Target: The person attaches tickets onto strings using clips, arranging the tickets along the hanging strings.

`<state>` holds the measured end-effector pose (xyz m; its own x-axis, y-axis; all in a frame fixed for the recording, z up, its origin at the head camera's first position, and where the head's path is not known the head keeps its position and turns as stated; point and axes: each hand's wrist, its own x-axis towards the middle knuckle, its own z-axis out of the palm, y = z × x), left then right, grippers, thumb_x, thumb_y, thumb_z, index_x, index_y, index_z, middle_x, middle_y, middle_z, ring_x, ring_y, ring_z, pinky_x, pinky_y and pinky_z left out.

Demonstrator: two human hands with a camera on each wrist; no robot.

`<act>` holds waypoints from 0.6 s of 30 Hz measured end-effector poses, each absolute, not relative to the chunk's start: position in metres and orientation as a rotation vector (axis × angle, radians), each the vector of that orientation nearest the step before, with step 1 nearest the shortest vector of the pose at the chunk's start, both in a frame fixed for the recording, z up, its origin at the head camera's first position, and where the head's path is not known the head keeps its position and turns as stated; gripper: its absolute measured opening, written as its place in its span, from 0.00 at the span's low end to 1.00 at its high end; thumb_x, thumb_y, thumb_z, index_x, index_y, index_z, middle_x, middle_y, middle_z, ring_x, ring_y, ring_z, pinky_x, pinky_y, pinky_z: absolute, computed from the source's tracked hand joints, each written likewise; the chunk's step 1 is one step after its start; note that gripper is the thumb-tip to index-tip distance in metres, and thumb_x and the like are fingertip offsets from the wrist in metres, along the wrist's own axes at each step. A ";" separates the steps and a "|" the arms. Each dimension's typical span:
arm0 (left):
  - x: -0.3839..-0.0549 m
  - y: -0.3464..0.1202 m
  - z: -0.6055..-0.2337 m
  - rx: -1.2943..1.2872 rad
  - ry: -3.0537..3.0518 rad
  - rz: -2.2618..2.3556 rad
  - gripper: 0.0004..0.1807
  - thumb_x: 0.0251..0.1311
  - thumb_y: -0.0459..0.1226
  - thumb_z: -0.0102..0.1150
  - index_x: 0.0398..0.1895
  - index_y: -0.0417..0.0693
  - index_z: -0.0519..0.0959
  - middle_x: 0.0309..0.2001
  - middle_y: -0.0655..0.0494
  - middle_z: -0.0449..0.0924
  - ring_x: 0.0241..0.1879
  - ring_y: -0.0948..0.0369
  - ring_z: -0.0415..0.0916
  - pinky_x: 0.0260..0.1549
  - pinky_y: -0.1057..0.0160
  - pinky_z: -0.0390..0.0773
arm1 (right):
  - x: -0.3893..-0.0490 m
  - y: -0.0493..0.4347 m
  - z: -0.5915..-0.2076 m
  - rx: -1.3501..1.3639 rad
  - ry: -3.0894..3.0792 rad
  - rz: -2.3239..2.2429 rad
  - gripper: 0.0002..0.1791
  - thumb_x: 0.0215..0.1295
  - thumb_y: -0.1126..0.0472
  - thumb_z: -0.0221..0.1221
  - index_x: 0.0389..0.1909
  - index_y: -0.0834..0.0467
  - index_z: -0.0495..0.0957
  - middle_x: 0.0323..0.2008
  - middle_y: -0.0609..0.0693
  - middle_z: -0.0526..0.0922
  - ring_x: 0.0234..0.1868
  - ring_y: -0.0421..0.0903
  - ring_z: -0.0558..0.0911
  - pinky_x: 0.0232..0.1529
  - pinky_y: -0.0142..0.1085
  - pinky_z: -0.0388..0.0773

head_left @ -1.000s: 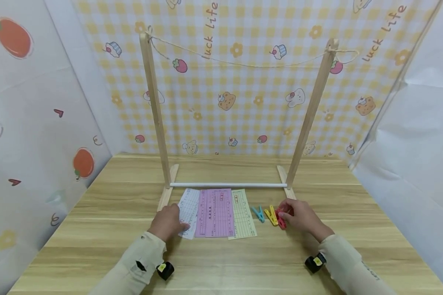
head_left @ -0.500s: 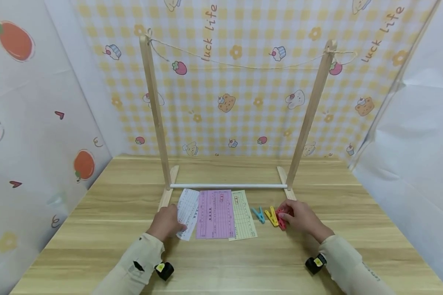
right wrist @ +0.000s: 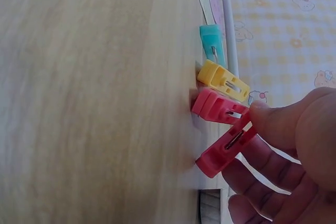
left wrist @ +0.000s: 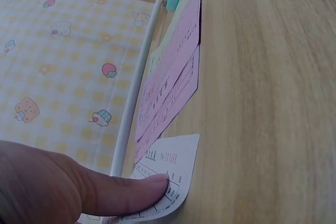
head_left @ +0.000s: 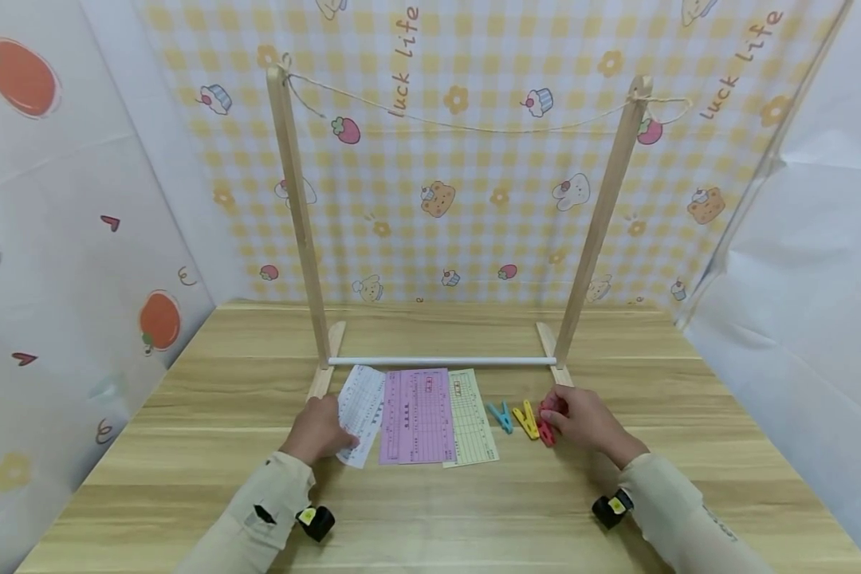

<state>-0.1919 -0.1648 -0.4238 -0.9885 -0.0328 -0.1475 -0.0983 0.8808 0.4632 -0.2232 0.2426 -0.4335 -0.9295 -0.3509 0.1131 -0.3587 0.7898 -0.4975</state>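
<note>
My left hand (head_left: 318,430) pinches a white printed form slip (head_left: 361,410), thumb on top; its edge curls up in the left wrist view. Beside it two purple slips (head_left: 423,418) overlap, and a pale green slip (head_left: 473,422) lies partly under them. In the right wrist view two red clothespins show, one held (right wrist: 223,148) between the thumb and fingers of my right hand (right wrist: 289,150), the other (right wrist: 215,106) just beside it. A yellow clothespin (head_left: 526,420) and a blue clothespin (head_left: 501,417) lie left of my right hand.
Behind the slips stands a wooden frame with a left post (head_left: 297,215), a right post (head_left: 603,223) and a white crossbar (head_left: 441,361). A thin string (head_left: 466,126) sags between the post tops. A checked backdrop (head_left: 502,231) hangs behind the wooden table (head_left: 438,518).
My left hand has drawn the white slip leftward, away from the purple slips, uncovering more of it. My right hand stays at the red clothespins, almost still.
</note>
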 end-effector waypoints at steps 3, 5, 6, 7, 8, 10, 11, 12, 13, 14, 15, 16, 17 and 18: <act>-0.192 -0.167 -0.425 -0.098 2.923 0.727 0.30 0.37 0.34 0.80 0.40 0.26 0.75 0.31 0.41 0.73 0.28 0.52 0.73 0.26 0.58 0.76 | -0.223 0.241 -0.432 0.569 -2.969 0.838 0.08 0.63 0.64 0.64 0.27 0.54 0.75 0.21 0.42 0.72 0.23 0.40 0.69 0.23 0.32 0.67; -0.193 -0.168 -0.425 -0.094 2.929 0.733 0.30 0.36 0.34 0.81 0.40 0.26 0.75 0.31 0.40 0.73 0.28 0.52 0.73 0.26 0.58 0.76 | -0.224 0.241 -0.430 0.565 -2.970 0.846 0.08 0.63 0.64 0.64 0.27 0.55 0.75 0.22 0.43 0.73 0.24 0.40 0.70 0.24 0.32 0.68; -0.192 -0.168 -0.426 -0.093 2.934 0.734 0.30 0.35 0.34 0.81 0.39 0.26 0.75 0.31 0.40 0.73 0.28 0.52 0.73 0.26 0.58 0.76 | -0.224 0.240 -0.430 0.557 -2.971 0.852 0.08 0.62 0.65 0.64 0.27 0.55 0.76 0.23 0.44 0.73 0.25 0.41 0.70 0.24 0.33 0.68; -0.192 -0.168 -0.425 -0.090 2.940 0.735 0.30 0.35 0.34 0.81 0.39 0.25 0.75 0.31 0.40 0.72 0.28 0.52 0.72 0.27 0.57 0.76 | -0.224 0.240 -0.429 0.551 -2.973 0.863 0.08 0.62 0.65 0.64 0.27 0.55 0.76 0.25 0.45 0.74 0.25 0.41 0.71 0.25 0.33 0.69; -0.192 -0.169 -0.425 -0.092 2.943 0.740 0.30 0.35 0.34 0.81 0.39 0.25 0.75 0.31 0.40 0.72 0.28 0.52 0.72 0.27 0.57 0.76 | -0.223 0.240 -0.428 0.543 -2.975 0.877 0.07 0.62 0.66 0.64 0.27 0.55 0.76 0.26 0.46 0.74 0.26 0.41 0.72 0.25 0.33 0.70; -0.192 -0.169 -0.425 -0.091 2.949 0.747 0.31 0.34 0.34 0.81 0.39 0.25 0.74 0.31 0.40 0.72 0.29 0.51 0.73 0.28 0.57 0.77 | -0.223 0.240 -0.427 0.530 -2.982 0.894 0.07 0.62 0.66 0.63 0.27 0.56 0.77 0.29 0.47 0.74 0.27 0.41 0.73 0.24 0.33 0.71; -0.191 -0.169 -0.424 -0.088 2.953 0.749 0.31 0.33 0.33 0.81 0.40 0.25 0.74 0.31 0.40 0.73 0.29 0.51 0.73 0.28 0.57 0.77 | -0.223 0.240 -0.426 0.520 -2.986 0.903 0.06 0.62 0.67 0.63 0.28 0.56 0.77 0.30 0.48 0.74 0.27 0.41 0.73 0.24 0.33 0.71; -0.191 -0.168 -0.424 -0.089 2.951 0.751 0.32 0.34 0.33 0.81 0.40 0.25 0.74 0.31 0.40 0.73 0.29 0.51 0.73 0.28 0.57 0.77 | -0.223 0.240 -0.425 0.503 -2.993 0.910 0.06 0.62 0.66 0.63 0.28 0.56 0.77 0.30 0.48 0.75 0.26 0.41 0.73 0.23 0.33 0.71; -0.191 -0.168 -0.423 -0.088 2.948 0.755 0.32 0.34 0.33 0.81 0.41 0.25 0.73 0.31 0.41 0.74 0.29 0.52 0.73 0.29 0.57 0.77 | -0.223 0.240 -0.425 0.500 -2.994 0.913 0.06 0.62 0.66 0.63 0.28 0.56 0.77 0.29 0.48 0.75 0.25 0.41 0.73 0.22 0.33 0.70; -0.191 -0.168 -0.423 -0.087 2.947 0.757 0.31 0.35 0.32 0.80 0.41 0.25 0.73 0.31 0.41 0.74 0.29 0.52 0.73 0.28 0.57 0.77 | -0.223 0.240 -0.424 0.503 -2.994 0.909 0.06 0.62 0.66 0.63 0.28 0.56 0.76 0.29 0.48 0.75 0.25 0.41 0.73 0.22 0.33 0.70; -0.191 -0.168 -0.423 -0.087 2.943 0.762 0.30 0.37 0.32 0.79 0.41 0.25 0.73 0.31 0.42 0.75 0.29 0.52 0.73 0.28 0.57 0.77 | -0.223 0.241 -0.424 0.515 -2.990 0.904 0.06 0.62 0.66 0.63 0.28 0.56 0.76 0.28 0.47 0.76 0.25 0.41 0.73 0.21 0.33 0.70; -0.191 -0.168 -0.422 -0.086 2.938 0.767 0.29 0.40 0.31 0.78 0.42 0.25 0.72 0.31 0.42 0.75 0.29 0.52 0.73 0.28 0.58 0.77 | -0.223 0.241 -0.424 0.518 -2.986 0.905 0.06 0.62 0.66 0.63 0.28 0.56 0.76 0.27 0.47 0.76 0.25 0.41 0.73 0.21 0.32 0.70; -0.191 -0.168 -0.422 -0.081 2.939 0.771 0.27 0.43 0.31 0.76 0.43 0.25 0.72 0.31 0.42 0.76 0.29 0.52 0.74 0.27 0.58 0.76 | -0.223 0.241 -0.423 0.523 -2.981 0.905 0.07 0.62 0.66 0.63 0.28 0.56 0.76 0.27 0.47 0.77 0.25 0.41 0.74 0.21 0.32 0.71; -0.191 -0.167 -0.421 -0.081 2.938 0.776 0.26 0.46 0.31 0.74 0.44 0.24 0.72 0.31 0.42 0.76 0.29 0.52 0.73 0.26 0.59 0.76 | -0.223 0.242 -0.423 0.533 -2.976 0.907 0.07 0.62 0.66 0.63 0.28 0.56 0.76 0.27 0.46 0.78 0.25 0.40 0.74 0.22 0.32 0.71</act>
